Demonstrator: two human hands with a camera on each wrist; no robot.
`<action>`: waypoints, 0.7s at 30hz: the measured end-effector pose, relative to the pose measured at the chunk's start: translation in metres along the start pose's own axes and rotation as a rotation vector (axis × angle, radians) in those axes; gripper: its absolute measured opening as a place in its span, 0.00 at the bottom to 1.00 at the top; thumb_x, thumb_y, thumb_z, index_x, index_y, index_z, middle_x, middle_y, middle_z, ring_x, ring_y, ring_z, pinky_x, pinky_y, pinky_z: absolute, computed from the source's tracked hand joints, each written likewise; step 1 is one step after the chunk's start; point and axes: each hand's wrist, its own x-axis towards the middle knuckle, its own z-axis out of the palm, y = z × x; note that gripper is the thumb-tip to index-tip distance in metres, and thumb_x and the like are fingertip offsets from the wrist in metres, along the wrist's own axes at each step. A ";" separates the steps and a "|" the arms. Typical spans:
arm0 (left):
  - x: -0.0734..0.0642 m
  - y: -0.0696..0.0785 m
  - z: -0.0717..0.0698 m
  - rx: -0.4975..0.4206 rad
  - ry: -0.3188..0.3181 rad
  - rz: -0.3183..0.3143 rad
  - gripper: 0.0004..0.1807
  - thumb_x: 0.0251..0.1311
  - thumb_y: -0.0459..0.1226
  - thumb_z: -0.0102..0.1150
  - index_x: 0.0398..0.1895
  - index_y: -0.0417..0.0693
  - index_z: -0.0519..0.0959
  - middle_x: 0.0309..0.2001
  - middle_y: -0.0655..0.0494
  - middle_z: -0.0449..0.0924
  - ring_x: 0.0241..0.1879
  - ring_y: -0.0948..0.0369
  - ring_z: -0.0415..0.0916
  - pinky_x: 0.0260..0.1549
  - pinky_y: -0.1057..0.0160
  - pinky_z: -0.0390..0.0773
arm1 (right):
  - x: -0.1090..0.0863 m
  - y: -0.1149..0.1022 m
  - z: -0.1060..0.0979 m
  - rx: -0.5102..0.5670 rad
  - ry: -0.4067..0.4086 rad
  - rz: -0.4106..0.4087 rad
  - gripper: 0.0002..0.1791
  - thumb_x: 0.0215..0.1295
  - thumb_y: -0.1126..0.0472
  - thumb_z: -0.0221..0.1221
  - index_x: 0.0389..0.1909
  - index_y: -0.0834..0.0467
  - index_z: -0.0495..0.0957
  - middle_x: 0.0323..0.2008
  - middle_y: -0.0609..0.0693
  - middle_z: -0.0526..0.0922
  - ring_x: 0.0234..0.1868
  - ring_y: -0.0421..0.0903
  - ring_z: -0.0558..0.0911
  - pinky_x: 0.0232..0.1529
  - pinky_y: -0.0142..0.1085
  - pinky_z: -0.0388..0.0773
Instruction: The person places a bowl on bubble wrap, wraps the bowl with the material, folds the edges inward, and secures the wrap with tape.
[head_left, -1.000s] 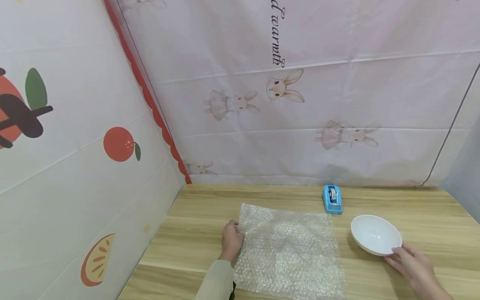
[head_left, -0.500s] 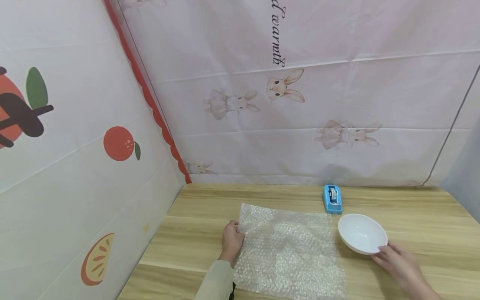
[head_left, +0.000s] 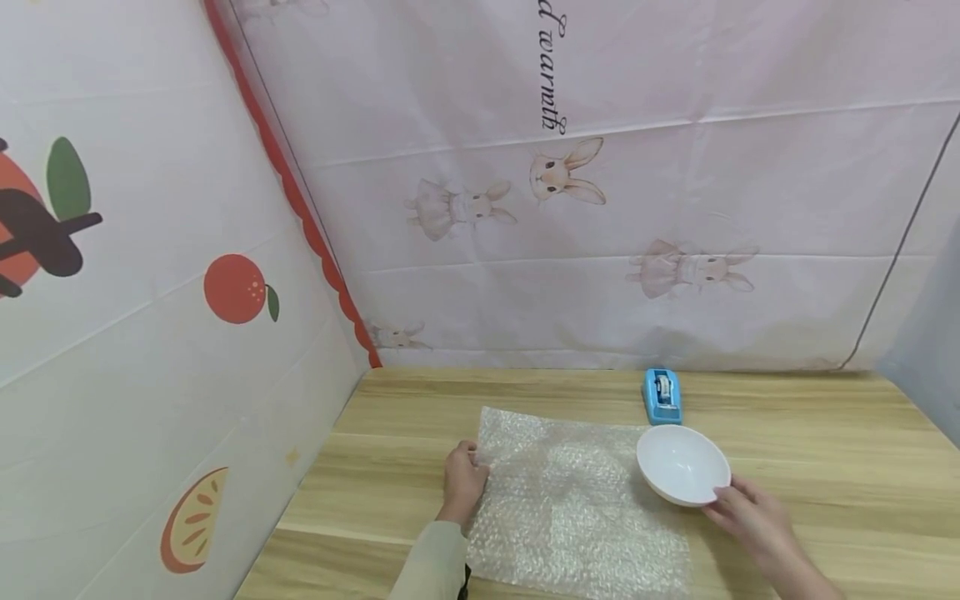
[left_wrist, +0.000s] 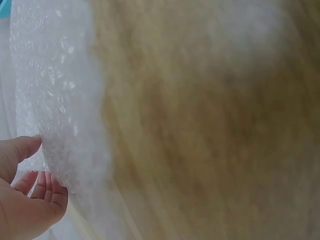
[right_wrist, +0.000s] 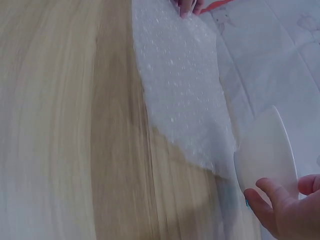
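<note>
A sheet of clear bubble wrap point(head_left: 570, 500) lies flat on the wooden table. At its left edge, my left hand point(head_left: 464, 482) holds the sheet between thumb and curled fingers; the left wrist view shows the thumb point(left_wrist: 29, 146) right at the edge. My right hand point(head_left: 750, 515) grips a white bowl point(head_left: 683, 463) by its near right rim, thumb on the rim and fingers under the outside. The bowl is held tilted and overlaps the right side of the sheet in the head view. In the right wrist view, the bowl's outer wall point(right_wrist: 267, 150) shows above the fingers.
A blue tape dispenser point(head_left: 663, 397) stands just behind the bowl, near the back of the table point(head_left: 840, 450). Printed cloth point(head_left: 585, 308) hangs along the back edge, and another patterned sheet point(head_left: 300, 400) borders the left side.
My right hand has carried the bowl leftward, from beside the bubble wrap to over its right edge. The left hand and the sheet have stayed in place.
</note>
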 end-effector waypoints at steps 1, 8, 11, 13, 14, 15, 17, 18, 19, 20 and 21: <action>0.000 0.000 0.000 0.001 -0.001 0.002 0.17 0.43 0.20 0.59 0.40 0.31 0.75 0.34 0.41 0.80 0.33 0.52 0.78 0.31 0.57 0.80 | 0.000 0.000 0.004 -0.002 -0.003 -0.004 0.37 0.67 0.65 0.41 0.67 0.75 0.31 0.66 0.78 0.38 0.32 0.26 0.76 0.45 0.27 0.79; 0.001 -0.002 0.001 0.000 0.009 -0.001 0.17 0.42 0.20 0.59 0.40 0.31 0.75 0.34 0.40 0.80 0.34 0.52 0.79 0.32 0.56 0.80 | 0.000 0.003 0.030 -0.006 -0.007 -0.044 0.34 0.68 0.66 0.42 0.66 0.78 0.37 0.64 0.80 0.46 0.34 0.31 0.79 0.44 0.29 0.80; 0.001 -0.004 0.001 0.001 0.017 0.010 0.17 0.41 0.20 0.59 0.39 0.31 0.76 0.34 0.40 0.80 0.33 0.51 0.79 0.32 0.56 0.80 | 0.000 0.004 0.043 -0.013 0.009 -0.038 0.34 0.67 0.65 0.43 0.66 0.78 0.40 0.63 0.80 0.50 0.34 0.33 0.80 0.43 0.30 0.80; 0.002 -0.005 0.002 0.005 0.017 0.009 0.17 0.41 0.20 0.59 0.39 0.31 0.76 0.34 0.40 0.80 0.34 0.51 0.79 0.32 0.56 0.80 | 0.000 0.005 0.050 -0.018 0.015 -0.020 0.34 0.67 0.65 0.43 0.66 0.78 0.41 0.63 0.80 0.51 0.34 0.34 0.79 0.43 0.30 0.81; 0.002 -0.004 0.002 0.008 0.015 0.008 0.17 0.41 0.20 0.59 0.39 0.32 0.76 0.34 0.41 0.80 0.34 0.52 0.78 0.32 0.56 0.80 | 0.000 0.005 0.054 -0.016 0.017 -0.014 0.34 0.67 0.65 0.43 0.66 0.78 0.42 0.63 0.79 0.50 0.35 0.34 0.79 0.43 0.31 0.81; 0.002 -0.004 0.002 0.008 0.012 0.006 0.17 0.41 0.20 0.59 0.40 0.32 0.76 0.34 0.41 0.80 0.34 0.52 0.78 0.33 0.56 0.80 | 0.000 0.005 0.058 -0.012 0.020 -0.010 0.34 0.66 0.65 0.43 0.66 0.78 0.42 0.63 0.79 0.50 0.35 0.35 0.79 0.43 0.31 0.81; 0.002 -0.004 0.003 0.008 0.006 0.002 0.17 0.42 0.20 0.59 0.40 0.32 0.76 0.34 0.41 0.80 0.34 0.52 0.78 0.33 0.56 0.80 | 0.000 0.006 0.065 -0.005 0.024 -0.006 0.33 0.66 0.66 0.44 0.66 0.77 0.43 0.63 0.79 0.51 0.34 0.35 0.80 0.42 0.32 0.81; 0.002 -0.004 0.003 0.006 0.001 0.002 0.17 0.42 0.20 0.59 0.40 0.32 0.75 0.35 0.41 0.80 0.34 0.52 0.78 0.33 0.57 0.80 | 0.000 0.006 0.069 -0.006 0.027 -0.009 0.33 0.65 0.66 0.44 0.66 0.78 0.45 0.62 0.79 0.53 0.34 0.36 0.80 0.42 0.32 0.81; 0.002 -0.004 0.003 0.003 -0.002 -0.002 0.17 0.43 0.20 0.59 0.40 0.32 0.75 0.35 0.41 0.80 0.35 0.52 0.78 0.33 0.57 0.80 | 0.000 0.007 0.073 -0.004 0.034 -0.015 0.32 0.65 0.67 0.44 0.66 0.78 0.46 0.61 0.79 0.55 0.34 0.36 0.80 0.41 0.32 0.81; 0.002 -0.003 0.003 0.000 -0.007 -0.005 0.17 0.43 0.20 0.59 0.41 0.32 0.75 0.35 0.41 0.80 0.35 0.52 0.79 0.33 0.57 0.80 | 0.000 0.008 0.077 -0.001 0.038 -0.024 0.32 0.64 0.67 0.44 0.65 0.78 0.47 0.60 0.79 0.56 0.33 0.37 0.80 0.40 0.31 0.81; 0.002 -0.003 0.003 -0.004 -0.011 -0.007 0.17 0.44 0.20 0.58 0.41 0.32 0.75 0.35 0.41 0.80 0.35 0.51 0.79 0.33 0.57 0.80 | 0.000 0.009 0.081 0.004 0.038 -0.027 0.32 0.64 0.68 0.44 0.65 0.77 0.47 0.59 0.79 0.58 0.33 0.37 0.80 0.40 0.31 0.81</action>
